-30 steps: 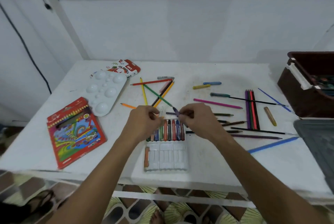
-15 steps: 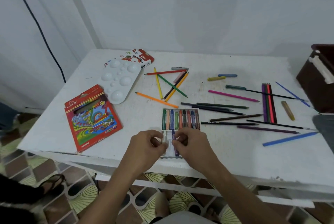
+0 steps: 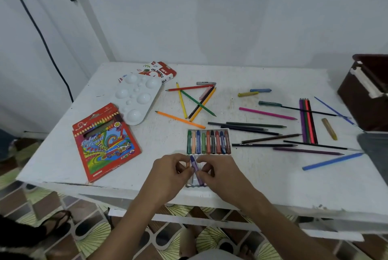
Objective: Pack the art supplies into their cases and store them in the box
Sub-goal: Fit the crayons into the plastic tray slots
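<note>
Since the earlier frames both hands have dropped from over the tray's far row to its near half at the counter [image 3: 273, 178] front edge. Left hand [image 3: 168, 172] and right hand [image 3: 220, 173] meet over the near row of the clear crayon tray [image 3: 209, 130]. Both sets of fingers pinch a purple crayon [image 3: 195, 165]; left fingers curl at its left side, right fingers [image 3: 206, 170] at its right. Crayon long axis runs near-to-far, far end tilted slightly left, in line with the tray slots. Whether it sits fully in a slot cannot be told. Far row of the tray holds nine crayons side by side, all pointing away. Loose pencils [image 3: 262, 129] lie right of the tray, mostly crosswise. Colour pencil case [image 3: 105, 144] lies flat at left, white palette [image 3: 136, 98] behind it, oil pastel box [image 3: 161, 71] at the far edge. Brown box [image 3: 365, 96] sits at the right edge.
</note>
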Tool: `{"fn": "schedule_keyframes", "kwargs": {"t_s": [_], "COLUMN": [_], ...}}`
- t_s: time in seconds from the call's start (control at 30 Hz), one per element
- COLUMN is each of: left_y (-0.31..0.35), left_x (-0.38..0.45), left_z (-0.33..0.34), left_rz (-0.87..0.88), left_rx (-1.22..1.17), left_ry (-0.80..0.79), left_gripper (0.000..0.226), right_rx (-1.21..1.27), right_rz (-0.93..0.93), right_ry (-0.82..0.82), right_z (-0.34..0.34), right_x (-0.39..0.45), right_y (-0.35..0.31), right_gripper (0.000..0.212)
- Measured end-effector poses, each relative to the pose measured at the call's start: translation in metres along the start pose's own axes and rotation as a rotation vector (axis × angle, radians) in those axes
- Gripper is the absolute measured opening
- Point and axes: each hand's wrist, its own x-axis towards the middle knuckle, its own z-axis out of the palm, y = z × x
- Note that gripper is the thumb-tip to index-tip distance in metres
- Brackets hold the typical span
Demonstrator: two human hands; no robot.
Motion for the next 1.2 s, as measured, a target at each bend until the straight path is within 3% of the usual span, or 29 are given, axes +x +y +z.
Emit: {"fn": "schedule_keyframes", "kwargs": {"t_s": [0.3,0.5,0.93,1.2], "left_y": [0.006,-0.001,-0.008,-0.001], "left_x": [-0.002,-0.001,0.01,0.028], "left_z": [0.012,0.006,-0.003,-0.022], "left_rz": [0.078,0.106,0.183,0.192], "left_rx": [0.122,0.143,0.228,0.179], "left_ry": [0.074,0.019,-0.082,-0.206], "left_gripper": [0.022,0.024,0.034,0.02], "right_rx": [0.001,-0.121,-0.276,-0.132], "right_rz": [0.041,0.003,-0.03,-0.023], "right_ry": [-0.011,-0.025,-0.106,-0.2], "right_z": [-0.001,-0.001,-0.001,-0.023], "right_x": [0.005,0.004,0.009,0.026], "right_y": [0.0,0.003,0.012,0.013], "right_gripper": [0.034,0.025,0.041,0.027]}}
